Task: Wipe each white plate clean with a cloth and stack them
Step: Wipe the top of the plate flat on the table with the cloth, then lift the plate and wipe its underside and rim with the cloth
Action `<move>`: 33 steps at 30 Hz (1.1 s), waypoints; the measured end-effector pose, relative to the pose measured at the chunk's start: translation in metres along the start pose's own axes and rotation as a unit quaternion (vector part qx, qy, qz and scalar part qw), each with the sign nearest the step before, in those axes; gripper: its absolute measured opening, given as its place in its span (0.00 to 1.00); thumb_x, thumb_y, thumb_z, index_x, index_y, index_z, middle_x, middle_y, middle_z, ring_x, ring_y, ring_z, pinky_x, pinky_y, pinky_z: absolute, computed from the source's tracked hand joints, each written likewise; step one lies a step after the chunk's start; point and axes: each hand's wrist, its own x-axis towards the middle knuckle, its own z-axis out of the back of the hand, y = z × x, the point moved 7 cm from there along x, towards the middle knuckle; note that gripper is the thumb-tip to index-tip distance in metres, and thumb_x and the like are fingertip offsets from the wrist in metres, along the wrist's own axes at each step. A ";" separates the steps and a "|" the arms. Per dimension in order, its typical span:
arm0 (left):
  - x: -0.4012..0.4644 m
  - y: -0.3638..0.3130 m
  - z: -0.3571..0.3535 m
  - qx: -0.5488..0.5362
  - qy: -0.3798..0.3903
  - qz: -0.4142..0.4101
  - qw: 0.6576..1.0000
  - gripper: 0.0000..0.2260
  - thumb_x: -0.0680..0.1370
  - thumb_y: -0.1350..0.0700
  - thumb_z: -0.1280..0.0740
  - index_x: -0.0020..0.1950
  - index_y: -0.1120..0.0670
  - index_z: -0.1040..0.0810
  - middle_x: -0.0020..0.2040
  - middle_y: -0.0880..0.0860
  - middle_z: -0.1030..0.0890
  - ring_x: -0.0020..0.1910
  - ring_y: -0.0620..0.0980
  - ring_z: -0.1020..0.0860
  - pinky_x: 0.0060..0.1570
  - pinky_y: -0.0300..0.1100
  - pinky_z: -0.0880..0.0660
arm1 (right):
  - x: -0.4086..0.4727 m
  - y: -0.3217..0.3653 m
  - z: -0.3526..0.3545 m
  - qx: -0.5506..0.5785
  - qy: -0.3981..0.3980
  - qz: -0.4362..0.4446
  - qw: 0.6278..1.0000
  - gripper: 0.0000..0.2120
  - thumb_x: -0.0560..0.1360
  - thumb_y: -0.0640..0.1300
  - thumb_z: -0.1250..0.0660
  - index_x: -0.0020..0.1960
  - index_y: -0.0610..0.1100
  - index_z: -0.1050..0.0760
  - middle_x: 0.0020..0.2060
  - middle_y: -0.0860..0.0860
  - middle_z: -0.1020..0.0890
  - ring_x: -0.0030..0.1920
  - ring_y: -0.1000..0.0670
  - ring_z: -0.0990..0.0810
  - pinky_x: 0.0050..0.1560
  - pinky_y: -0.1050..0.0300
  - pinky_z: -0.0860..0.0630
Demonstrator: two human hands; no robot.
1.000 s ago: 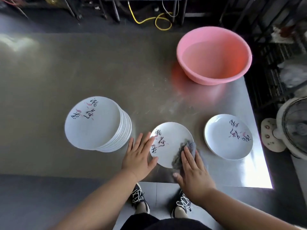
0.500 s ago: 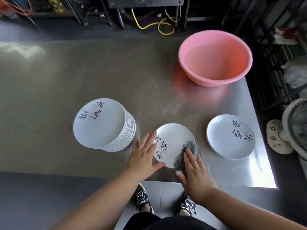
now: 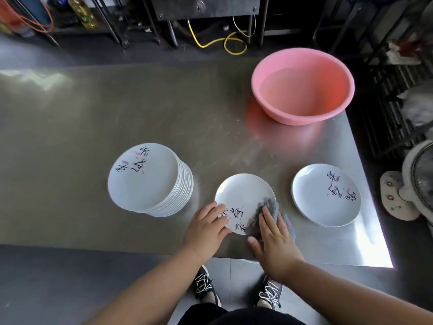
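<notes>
Low in the centre of the frame, a white plate (image 3: 243,195) with black brushed lettering lies flat on the steel desk (image 3: 93,118), close to its near edge. The left hand (image 3: 206,227) rests on the plate's lower-left rim, its fingers (image 3: 214,211) straight and slightly spread, holding nothing. The right hand (image 3: 273,240) presses a grey cloth (image 3: 264,213) flat onto the lower-right part of the plate, fingers extended on top of the cloth rather than curled round it — part of the cloth spills past the rim onto the desk. To the left of centre stands a stack of plates (image 3: 150,179), the top one lettered too. To the right, apart from the middle plate, lies another lettered plate (image 3: 325,194); whether more sit beneath it cannot be told. In the upper right a pink basin (image 3: 302,86) sits on the desk — water inside.
</notes>
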 end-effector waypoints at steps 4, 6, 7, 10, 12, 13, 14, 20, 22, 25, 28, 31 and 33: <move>-0.002 -0.001 0.000 0.021 0.021 0.043 0.999 0.08 0.74 0.46 0.23 0.46 0.48 0.15 0.63 0.48 0.17 0.64 0.57 0.21 0.63 0.54 0.24 | 0.048 -0.011 0.046 -0.012 -0.056 0.021 0.998 0.39 0.82 0.68 0.54 0.86 0.48 0.51 0.84 0.59 0.60 0.84 0.45 0.61 0.84 0.49 0.58; -0.002 -0.007 0.000 0.028 0.028 0.074 0.996 0.10 0.72 0.43 0.24 0.46 0.47 0.15 0.60 0.45 0.17 0.62 0.56 0.21 0.61 0.55 0.25 | 0.055 -0.010 0.049 -0.022 -0.050 0.033 0.998 0.38 0.83 0.67 0.53 0.86 0.48 0.52 0.83 0.61 0.62 0.84 0.46 0.63 0.83 0.49 0.57; 0.000 -0.011 -0.001 0.034 0.035 0.084 0.995 0.11 0.73 0.40 0.26 0.45 0.46 0.17 0.57 0.44 0.18 0.60 0.55 0.22 0.60 0.55 0.27 | 0.049 -0.009 0.043 -0.025 -0.047 0.027 0.998 0.38 0.83 0.67 0.53 0.86 0.48 0.54 0.83 0.60 0.63 0.84 0.46 0.64 0.83 0.49 0.58; 0.004 -0.027 -0.008 0.048 0.074 0.092 0.992 0.19 0.70 0.31 0.31 0.45 0.45 0.23 0.49 0.44 0.24 0.54 0.53 0.24 0.58 0.54 0.34 | 0.006 0.000 0.009 -0.043 -0.030 0.041 0.998 0.44 0.80 0.72 0.58 0.86 0.46 0.57 0.82 0.55 0.66 0.81 0.45 0.71 0.80 0.51 0.71; 0.003 -0.029 -0.012 0.044 0.100 0.084 0.990 0.26 0.66 0.26 0.32 0.52 0.44 0.22 0.57 0.45 0.24 0.61 0.52 0.25 0.62 0.54 0.36 | -0.014 -0.002 -0.005 -0.052 -0.009 0.059 0.997 0.46 0.77 0.74 0.62 0.86 0.46 0.56 0.82 0.56 0.67 0.80 0.47 0.74 0.76 0.55 0.77; 0.001 -0.025 -0.012 0.037 0.110 0.081 0.990 0.28 0.66 0.25 0.32 0.56 0.43 0.21 0.63 0.46 0.25 0.66 0.53 0.27 0.64 0.55 0.36 | -0.014 -0.006 -0.005 -0.055 -0.001 0.066 0.996 0.46 0.76 0.75 0.63 0.86 0.48 0.57 0.82 0.59 0.68 0.79 0.49 0.75 0.75 0.56 0.77; -0.002 -0.020 -0.010 0.028 0.115 0.079 0.990 0.29 0.67 0.24 0.32 0.59 0.42 0.21 0.69 0.46 0.26 0.71 0.52 0.29 0.66 0.56 0.37 | -0.008 -0.011 0.000 -0.059 -0.001 0.075 0.995 0.46 0.76 0.74 0.63 0.86 0.50 0.58 0.81 0.61 0.69 0.79 0.50 0.74 0.75 0.57 0.76; -0.008 -0.001 -0.008 0.021 0.167 0.079 0.982 0.28 0.71 0.30 0.33 0.69 0.37 0.23 0.75 0.42 0.29 0.73 0.47 0.29 0.65 0.53 0.36 | 0.047 -0.021 0.041 -0.052 -0.030 0.090 0.994 0.35 0.84 0.65 0.50 0.86 0.51 0.51 0.83 0.63 0.60 0.84 0.48 0.63 0.84 0.49 0.56; -0.006 -0.002 -0.010 0.023 0.171 0.087 0.981 0.27 0.72 0.31 0.33 0.69 0.37 0.23 0.75 0.43 0.27 0.73 0.46 0.31 0.65 0.52 0.38 | 0.035 -0.012 0.029 -0.040 -0.050 0.068 0.996 0.37 0.84 0.66 0.49 0.86 0.49 0.52 0.83 0.60 0.61 0.84 0.45 0.63 0.83 0.50 0.60; -0.006 -0.003 -0.009 0.021 0.156 0.088 0.984 0.26 0.72 0.31 0.33 0.69 0.38 0.21 0.75 0.43 0.26 0.73 0.44 0.33 0.65 0.49 0.41 | -0.011 0.003 -0.009 -0.037 -0.045 0.067 0.996 0.42 0.80 0.71 0.56 0.85 0.47 0.58 0.83 0.55 0.65 0.82 0.44 0.69 0.79 0.52 0.70; -0.006 -0.003 -0.007 0.013 0.147 0.081 0.986 0.25 0.73 0.32 0.34 0.69 0.38 0.22 0.75 0.42 0.27 0.73 0.44 0.32 0.64 0.48 0.40 | -0.012 0.003 -0.005 -0.025 -0.040 0.077 0.996 0.43 0.79 0.72 0.59 0.86 0.47 0.53 0.84 0.55 0.60 0.84 0.46 0.64 0.79 0.54 0.69; -0.005 -0.004 -0.006 0.009 0.146 0.088 0.985 0.24 0.74 0.34 0.34 0.69 0.37 0.21 0.74 0.42 0.26 0.71 0.46 0.30 0.63 0.48 0.38 | 0.028 -0.006 0.034 -0.026 -0.091 0.068 0.993 0.36 0.84 0.66 0.48 0.86 0.49 0.47 0.85 0.58 0.52 0.85 0.45 0.55 0.82 0.51 0.57; -0.006 -0.006 -0.006 0.009 0.145 0.101 0.984 0.24 0.74 0.34 0.35 0.69 0.37 0.22 0.75 0.42 0.26 0.71 0.46 0.31 0.63 0.48 0.38 | 0.042 -0.007 0.046 -0.021 -0.103 0.073 0.992 0.34 0.84 0.60 0.40 0.85 0.47 0.43 0.85 0.57 0.48 0.84 0.42 0.48 0.82 0.47 0.47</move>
